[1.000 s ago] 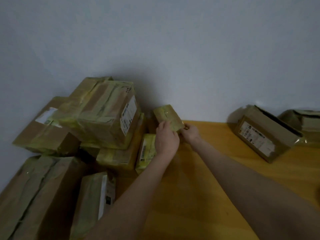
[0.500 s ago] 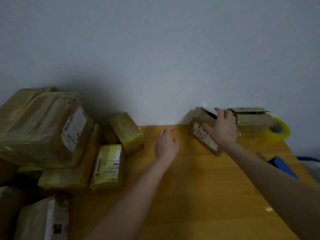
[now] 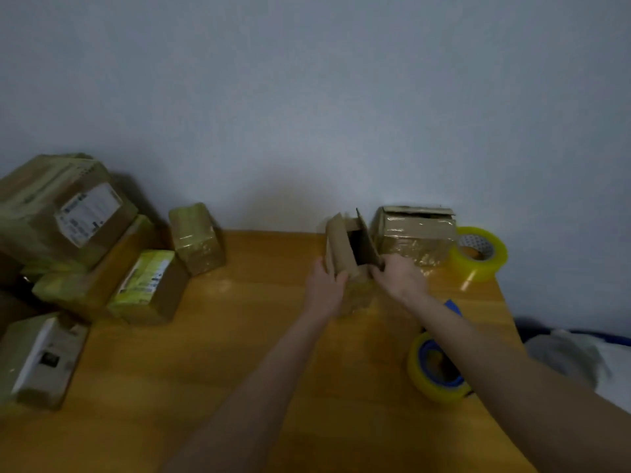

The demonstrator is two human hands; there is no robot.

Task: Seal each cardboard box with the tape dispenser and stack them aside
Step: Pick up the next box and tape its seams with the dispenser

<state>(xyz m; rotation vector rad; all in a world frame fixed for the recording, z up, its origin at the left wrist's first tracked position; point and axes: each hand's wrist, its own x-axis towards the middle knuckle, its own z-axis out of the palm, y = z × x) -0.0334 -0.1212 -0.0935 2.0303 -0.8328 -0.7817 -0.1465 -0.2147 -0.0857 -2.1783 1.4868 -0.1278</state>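
Note:
An open cardboard box [image 3: 345, 247] with raised flaps stands tilted on the wooden table [image 3: 218, 363], near the wall. My left hand [image 3: 324, 288] grips its left side and my right hand [image 3: 399, 276] grips its right flap and corner. A blue tape dispenser with a yellowish tape roll [image 3: 435, 368] lies on the table under my right forearm. Another open-topped box [image 3: 415, 238] sits against the wall just right of the held one. A small sealed box [image 3: 198, 238] leans by the wall to the left.
Several taped boxes [image 3: 68, 213] are piled at the table's left end, with one [image 3: 42, 358] near the front left edge. A loose roll of clear tape [image 3: 478, 254] stands at the far right by the wall. The table's right edge drops off to bedding [image 3: 573, 353].
Both hands left the small sealed box at the pile. The view swung right, my right hand reached the open box, and now both hands hold it, pulled a little toward me.

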